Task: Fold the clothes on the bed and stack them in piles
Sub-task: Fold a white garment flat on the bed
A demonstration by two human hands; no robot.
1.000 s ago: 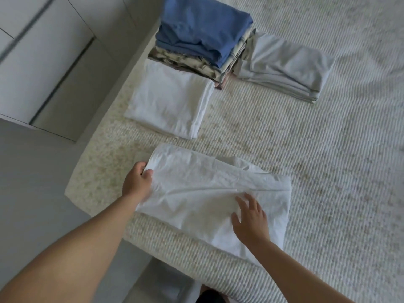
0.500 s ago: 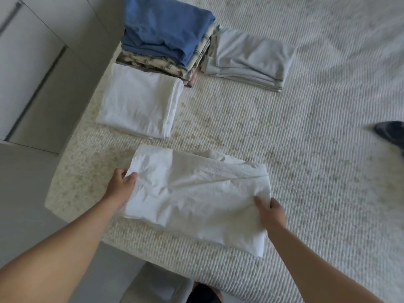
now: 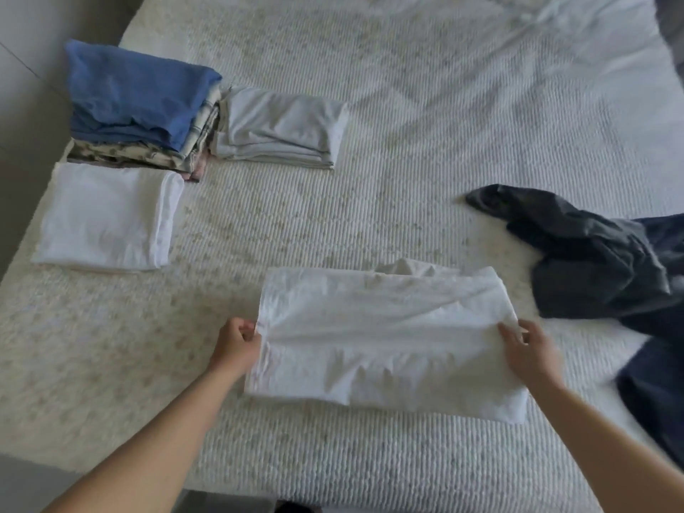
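Observation:
A partly folded white garment (image 3: 381, 338) lies on the bed near its front edge. My left hand (image 3: 237, 344) grips its left edge and my right hand (image 3: 529, 349) pinches its right edge. To the far left sit a folded white piece (image 3: 107, 216), a pile topped by a blue garment (image 3: 137, 94), and a folded pale grey pile (image 3: 281, 127). An unfolded dark grey garment (image 3: 592, 253) lies crumpled at the right, with dark navy cloth (image 3: 659, 372) below it.
The bed (image 3: 407, 201) has a cream ribbed cover. Its left edge borders a grey floor (image 3: 22, 116). Open cover lies between the piles and the dark clothes.
My view has swung right, bringing the dark clothes into sight. My right hand went from lying flat on the white garment to holding its right edge. The left hand keeps its grip.

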